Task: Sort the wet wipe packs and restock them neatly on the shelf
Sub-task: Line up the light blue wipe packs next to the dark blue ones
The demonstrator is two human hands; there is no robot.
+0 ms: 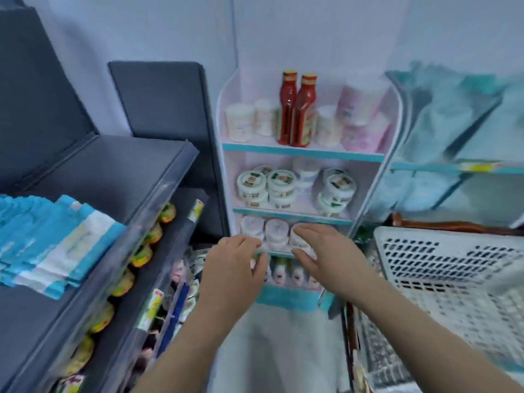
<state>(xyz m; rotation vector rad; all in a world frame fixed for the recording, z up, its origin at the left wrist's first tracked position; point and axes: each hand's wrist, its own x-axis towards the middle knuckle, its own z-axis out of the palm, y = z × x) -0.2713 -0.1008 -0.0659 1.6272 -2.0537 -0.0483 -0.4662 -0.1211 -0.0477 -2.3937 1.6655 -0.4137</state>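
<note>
Packs (65, 245): blue-white stack on grey shelf (127, 171), well left of both hands; left hand nearer.
Left hand (231, 268): fingers curled at rack (306, 151) lip; whether holding anything, cannot tell.
Right hand (326, 259): fingers straight, apart, before white tubs (276, 231).

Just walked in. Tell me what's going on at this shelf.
A person reaches both hands to the third tier down of the narrow white shelf. The right hand is open, fingers stretched toward the round white tubs there. The left hand is at the tier's front edge, fingers curled; blur hides whether it holds anything. Blue-and-white packs lie stacked on the grey shelf at left; a white basket stands at right.
</note>
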